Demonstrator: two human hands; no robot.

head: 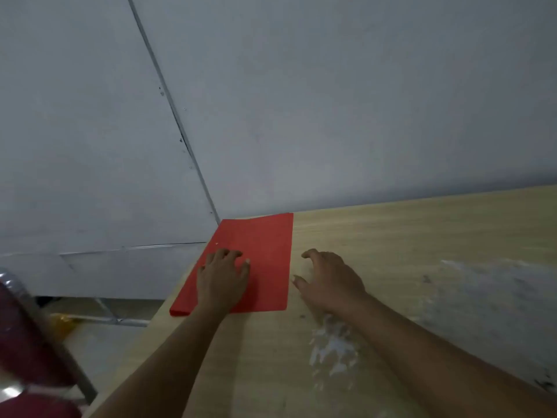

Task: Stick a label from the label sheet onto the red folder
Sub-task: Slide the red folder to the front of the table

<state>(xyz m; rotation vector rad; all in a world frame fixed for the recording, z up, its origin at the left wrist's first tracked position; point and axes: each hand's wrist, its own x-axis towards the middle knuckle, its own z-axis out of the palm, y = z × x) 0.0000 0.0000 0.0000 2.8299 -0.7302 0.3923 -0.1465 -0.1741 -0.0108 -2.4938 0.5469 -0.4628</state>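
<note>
1. Fingers [238, 254] of my left hand [223, 274] lie flat and spread on the red folder [265, 260], palm down, pressing on it and gripping nothing; the fingers of my right hand [328, 282] are loosely curled and apart, palm down over the bare table [422, 236] just right of the folder's edge, with nothing between them.
2. Behind everything stands a pale grey wall [331, 101], with a thin seam running down it to the table's far left corner.
3. Below it the table, light wood-grain, fills the lower right of what I see; its left edge runs diagonally down toward me.
4. On the table's right part there is a big whitish, scuffed patch [488, 306], blurred, and a smaller white smear [334, 348] lies beside my right forearm.
5. Off the table's left edge, low in the corner, I see a dark red chair [27, 336] with a shiny metal frame, blurred.
6. The red folder lies flat and closed at the table's far left corner, its long left side along the table's edge and its far end near the wall.
7. A tiny pale dot [216, 243] shows on the folder just beyond my left fingertips; what it is I cannot tell.
8. I see the label sheet nowhere.
</note>
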